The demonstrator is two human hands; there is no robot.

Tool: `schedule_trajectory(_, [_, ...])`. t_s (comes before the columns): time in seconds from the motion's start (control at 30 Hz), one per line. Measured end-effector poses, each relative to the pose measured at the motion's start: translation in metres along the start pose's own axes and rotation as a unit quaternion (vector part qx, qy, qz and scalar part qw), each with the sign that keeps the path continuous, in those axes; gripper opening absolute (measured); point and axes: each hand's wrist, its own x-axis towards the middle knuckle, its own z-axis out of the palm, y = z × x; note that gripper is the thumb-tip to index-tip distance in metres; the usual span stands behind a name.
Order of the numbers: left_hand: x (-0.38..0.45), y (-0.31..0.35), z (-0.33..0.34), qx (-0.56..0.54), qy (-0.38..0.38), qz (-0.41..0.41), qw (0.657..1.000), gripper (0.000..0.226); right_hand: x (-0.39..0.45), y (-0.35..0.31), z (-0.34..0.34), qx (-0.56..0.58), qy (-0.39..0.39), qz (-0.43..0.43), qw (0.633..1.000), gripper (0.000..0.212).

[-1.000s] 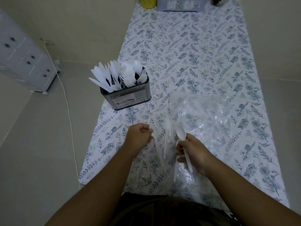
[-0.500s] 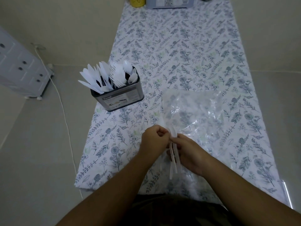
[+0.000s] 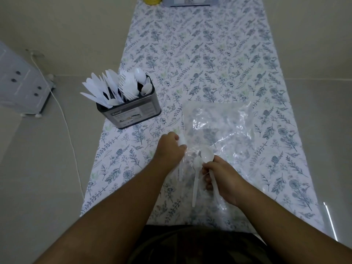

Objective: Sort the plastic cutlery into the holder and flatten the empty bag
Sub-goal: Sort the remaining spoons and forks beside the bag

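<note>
Right hand [image 3: 222, 180] curls round a white plastic spoon [image 3: 208, 156], bowl pointing away; a second spoon [image 3: 196, 178] lies just beside it. Left hand [image 3: 171, 147] pinches the clear bag's [image 3: 219, 126] near-left edge, bag flat on the floral tablecloth [image 3: 209, 60]. Farther left, the cutlery holder [image 3: 131, 113] sits by the table's left edge, with bare cloth beyond.

Long narrow bench [image 3: 209, 54], covered in a white cloth with a blue-grey leaf and flower print. On it: dark metal cutlery holder [image 3: 131, 116] at the left edge, packed with white plastic knives, forks and spoons; crumpled clear plastic bag [image 3: 219, 128] mid-bench, right of the holder and apart from it; yellow container [image 3: 152, 0] and grey-blue box [image 3: 187, 0] at the far end, both cut off by the frame.
</note>
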Motion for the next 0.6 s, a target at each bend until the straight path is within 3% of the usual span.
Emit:
schedule_trajectory(0.27, [-0.004, -0.013, -0.009, -0.014, -0.012, -0.041, 0.999, 0.032, 0.001, 0.002, -0.008, -0.029, 0.015, -0.01, 0.999, 0.023])
schedule_trajectory(0.43, [-0.037, -0.007, -0.032, -0.107, 0.096, -0.033, 0.989, 0.024, 0.001, -0.001, 0.0, -0.021, 0.009, -0.011, 1.0, 0.023])
schedule_trajectory(0.6, [-0.069, 0.013, -0.012, -0.131, 0.041, 0.004, 0.991, 0.021, 0.0, -0.002, 0.02, -0.022, -0.034, -0.067, 0.997, 0.026])
